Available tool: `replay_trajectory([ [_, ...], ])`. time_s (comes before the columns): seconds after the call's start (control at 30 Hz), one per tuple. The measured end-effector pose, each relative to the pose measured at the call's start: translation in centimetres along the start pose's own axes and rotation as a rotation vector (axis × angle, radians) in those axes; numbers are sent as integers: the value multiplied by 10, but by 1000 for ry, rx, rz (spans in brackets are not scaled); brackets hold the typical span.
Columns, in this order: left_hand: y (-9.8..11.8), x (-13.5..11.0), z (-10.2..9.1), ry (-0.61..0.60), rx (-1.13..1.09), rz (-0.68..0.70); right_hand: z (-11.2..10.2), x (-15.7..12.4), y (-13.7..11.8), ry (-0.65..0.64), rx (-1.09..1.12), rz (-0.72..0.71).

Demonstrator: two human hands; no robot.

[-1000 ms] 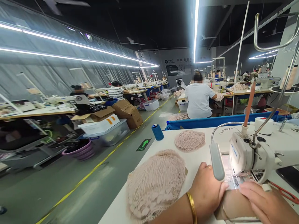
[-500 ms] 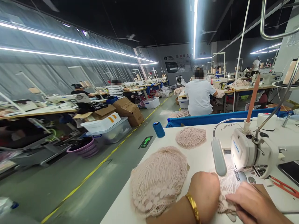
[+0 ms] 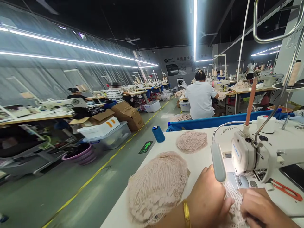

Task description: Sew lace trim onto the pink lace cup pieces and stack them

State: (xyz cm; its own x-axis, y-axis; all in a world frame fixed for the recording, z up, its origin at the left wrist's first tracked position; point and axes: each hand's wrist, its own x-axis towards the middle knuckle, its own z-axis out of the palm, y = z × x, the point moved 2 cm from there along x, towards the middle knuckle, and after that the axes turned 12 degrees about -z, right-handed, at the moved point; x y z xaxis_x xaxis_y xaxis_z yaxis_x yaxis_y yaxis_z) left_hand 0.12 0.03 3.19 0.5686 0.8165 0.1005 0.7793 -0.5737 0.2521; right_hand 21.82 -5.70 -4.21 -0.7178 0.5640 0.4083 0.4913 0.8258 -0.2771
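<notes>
My left hand (image 3: 209, 199), with a gold bangle on the wrist, is closed over a piece of beige lace fabric (image 3: 234, 202) on the white sewing table (image 3: 171, 144). My right hand (image 3: 258, 207) pinches the same lace from the right, fingers curled. The lace runs up under the needle of the white sewing machine (image 3: 256, 155), whose grey lamp arm (image 3: 217, 161) hangs in front of my left hand. A rounded pile of beige lace pieces (image 3: 158, 185) lies just left of my left wrist.
A smaller lace pile (image 3: 192, 141) and a blue thread cone (image 3: 158, 133) sit farther back on the table. Red-handled snips (image 3: 286, 190) lie right of the machine. A person in white (image 3: 200, 98) sits ahead; boxes and bins (image 3: 104, 126) line the aisle at left.
A second ago my hands held a plain beige piece at the needle; half a second ago lace appeared there. Both hands have drawn closer together on the lace, and the view shifted slightly.
</notes>
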Motion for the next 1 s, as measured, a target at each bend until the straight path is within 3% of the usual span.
replay_trajectory([
  [0.27, -12, 15, 45, -138, -313, -162, -8, 1, 3, 197, 137, 60],
  [0.4, -9, 16, 41, -173, -444, -182, 2, -4, 4, 265, 132, 249],
  [0.5, -5, 15, 34, -253, -631, -310, 11, -8, 3, 306, 168, 400],
  [0.6, -1, 16, 32, -290, -782, -385, 15, -9, 1, 314, 200, 445],
  [0.83, -2, 16, 43, -154, -787, -284, 9, -7, 4, 284, 121, 436],
  [1.0, -4, 15, 47, -138, -750, -225, 10, -7, 5, 269, 186, 458],
])
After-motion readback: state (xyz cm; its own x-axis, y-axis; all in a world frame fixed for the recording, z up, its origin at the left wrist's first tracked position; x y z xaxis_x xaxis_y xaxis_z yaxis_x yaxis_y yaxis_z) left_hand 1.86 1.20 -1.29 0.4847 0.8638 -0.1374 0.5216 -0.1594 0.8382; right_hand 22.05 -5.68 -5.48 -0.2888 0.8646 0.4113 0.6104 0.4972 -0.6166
